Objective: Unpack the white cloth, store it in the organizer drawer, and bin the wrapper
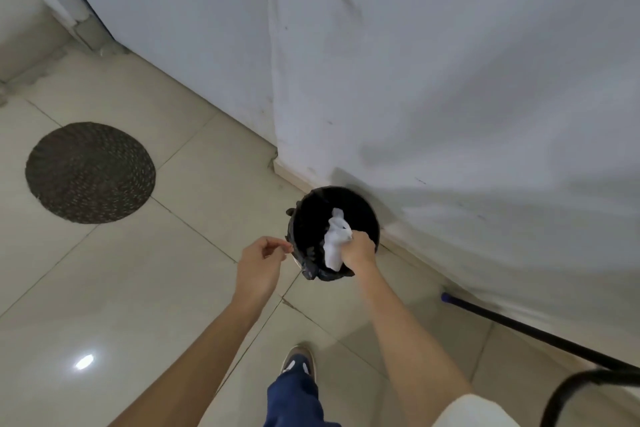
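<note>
A small round bin (372, 218) lined with a black bag stands on the tiled floor against the white wall. My right hand (358, 250) is over its near rim, shut on a crumpled white wrapper (336, 239) that hangs above the bin's opening. My left hand (261, 262) hovers just left of the bin with its thumb and fingertips pinched together and nothing visible between them. The white cloth and the organizer drawer are not in view.
A round dark woven mat (90, 172) lies on the floor at the left. A dark pole with a purple tip (519, 324) leans along the wall at the right. My shoe and blue trouser leg (298, 381) stand below the bin.
</note>
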